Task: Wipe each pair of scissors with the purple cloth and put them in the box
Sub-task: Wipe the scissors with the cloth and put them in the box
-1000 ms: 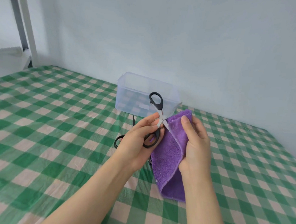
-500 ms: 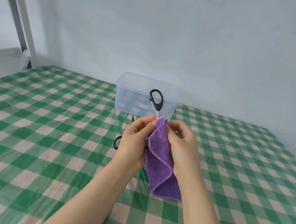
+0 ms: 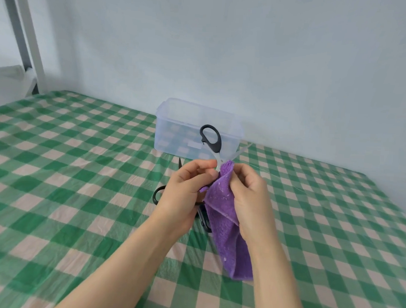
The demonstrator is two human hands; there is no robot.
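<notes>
Scissors [image 3: 218, 144], purple cloth [image 3: 220, 202] in curled hands [image 3: 186, 190] [image 3: 250, 198]

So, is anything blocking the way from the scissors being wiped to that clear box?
Nothing visible does. The held scissors are just in front of the clear box, open space between. Another pair lies on the table below, off that path.

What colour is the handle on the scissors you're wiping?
Black, on the steel-bladed scissors' plastic handle loop; head view shows it.
</notes>
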